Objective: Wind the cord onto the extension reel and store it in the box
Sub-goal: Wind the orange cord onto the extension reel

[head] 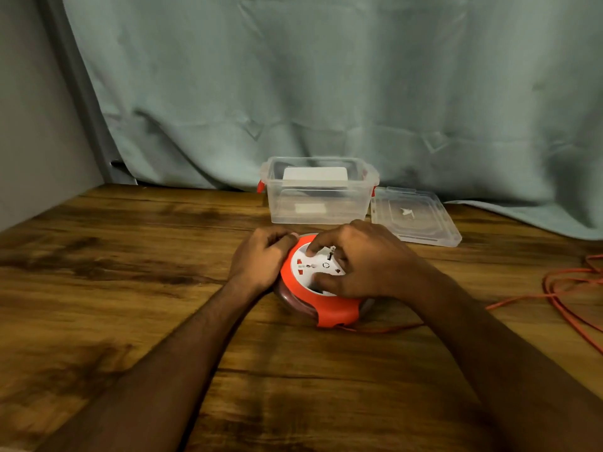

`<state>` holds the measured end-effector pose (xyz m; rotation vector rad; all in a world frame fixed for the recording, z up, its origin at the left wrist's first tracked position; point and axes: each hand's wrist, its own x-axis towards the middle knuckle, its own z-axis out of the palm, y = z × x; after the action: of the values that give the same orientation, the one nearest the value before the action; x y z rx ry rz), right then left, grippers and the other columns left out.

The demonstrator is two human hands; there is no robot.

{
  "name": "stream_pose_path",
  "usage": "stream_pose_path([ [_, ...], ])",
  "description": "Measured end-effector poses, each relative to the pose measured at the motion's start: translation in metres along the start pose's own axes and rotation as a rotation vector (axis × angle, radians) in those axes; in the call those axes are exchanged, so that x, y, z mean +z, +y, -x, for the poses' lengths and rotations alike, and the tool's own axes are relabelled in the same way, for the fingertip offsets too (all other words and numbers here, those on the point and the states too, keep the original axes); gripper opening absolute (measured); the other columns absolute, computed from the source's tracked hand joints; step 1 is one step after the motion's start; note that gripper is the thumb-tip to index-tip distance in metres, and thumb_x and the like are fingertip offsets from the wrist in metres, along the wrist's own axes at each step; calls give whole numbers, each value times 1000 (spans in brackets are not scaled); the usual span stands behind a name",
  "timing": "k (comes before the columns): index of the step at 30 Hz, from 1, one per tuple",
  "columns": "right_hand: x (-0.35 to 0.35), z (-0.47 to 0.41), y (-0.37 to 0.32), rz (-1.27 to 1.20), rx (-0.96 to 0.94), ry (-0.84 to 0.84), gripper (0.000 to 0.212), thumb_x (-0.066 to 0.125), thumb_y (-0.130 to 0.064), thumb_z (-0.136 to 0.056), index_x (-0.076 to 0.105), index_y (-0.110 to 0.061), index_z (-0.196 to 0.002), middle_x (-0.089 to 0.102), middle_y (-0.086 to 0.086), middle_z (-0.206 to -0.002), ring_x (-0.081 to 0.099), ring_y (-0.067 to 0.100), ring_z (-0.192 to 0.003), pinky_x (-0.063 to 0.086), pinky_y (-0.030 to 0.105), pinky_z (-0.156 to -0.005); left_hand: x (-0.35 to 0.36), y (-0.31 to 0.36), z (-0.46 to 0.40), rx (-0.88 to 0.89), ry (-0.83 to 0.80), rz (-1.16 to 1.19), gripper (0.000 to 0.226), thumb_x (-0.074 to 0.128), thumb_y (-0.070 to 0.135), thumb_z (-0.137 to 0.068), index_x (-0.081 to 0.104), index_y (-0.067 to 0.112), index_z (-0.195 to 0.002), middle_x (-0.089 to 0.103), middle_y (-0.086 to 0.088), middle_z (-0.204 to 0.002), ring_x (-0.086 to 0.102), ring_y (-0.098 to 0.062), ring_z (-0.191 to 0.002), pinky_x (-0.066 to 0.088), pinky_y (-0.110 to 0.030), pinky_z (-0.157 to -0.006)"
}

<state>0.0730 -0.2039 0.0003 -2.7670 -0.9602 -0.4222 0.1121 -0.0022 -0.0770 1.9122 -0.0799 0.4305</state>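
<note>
A round extension reel [326, 308] with an orange rim and a white socket face lies flat on the wooden table [130, 256]. My left hand [257, 259] grips the reel's left edge. My right hand [362, 259] rests on top, fingers curled on the white face and its small black handle. An orange cord [561, 295] leaves the reel's near side and runs right into loose loops at the table's right edge. Behind the reel stands a clear plastic box [319, 203] with red latches, open, with a white piece inside.
The box's clear lid [414, 216] lies flat to the right of the box. A pale green curtain [326, 93] hangs behind the table and drapes onto its back right corner. A grey wall [32, 125] closes the left side.
</note>
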Motion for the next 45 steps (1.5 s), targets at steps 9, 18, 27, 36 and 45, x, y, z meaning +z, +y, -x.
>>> stream_pose_path([
  [9,9,-1,-3,83,135,49,69,59,-82,-70,65,-36,-121,68,-9,-118,60,16,-105,39,31,-77,1,4,1,8,5,-33,30,58,63,-77,82,45,-78,84,6,-85,80,-25,-90,62,-56,-90],
  [18,14,-1,-21,133,377,203,69,57,-82,-73,62,-20,-102,66,0,-102,60,22,-98,32,31,-75,2,9,6,-23,0,-18,24,65,50,-89,86,37,-89,83,8,-87,80,-17,-90,64,-53,-95],
  [27,20,3,-20,198,395,295,50,50,-67,-89,64,-20,-100,67,0,-97,62,21,-94,27,30,-72,1,8,5,-10,-25,-23,38,58,63,-76,84,38,-89,85,7,-89,81,-22,-91,63,-55,-92],
  [36,-1,3,-8,61,9,-47,52,61,-61,-79,61,-43,-128,70,-11,-108,62,13,-102,32,26,-74,-1,6,4,-5,-20,-24,35,57,63,-76,83,39,-78,83,7,-81,78,-23,-85,61,-58,-89],
  [45,2,1,-6,68,143,31,69,63,-82,-65,66,-39,-119,68,-11,-117,60,15,-105,35,29,-76,0,6,3,-2,-24,-38,38,57,62,-77,84,39,-89,85,9,-88,80,-23,-92,62,-56,-91],
])
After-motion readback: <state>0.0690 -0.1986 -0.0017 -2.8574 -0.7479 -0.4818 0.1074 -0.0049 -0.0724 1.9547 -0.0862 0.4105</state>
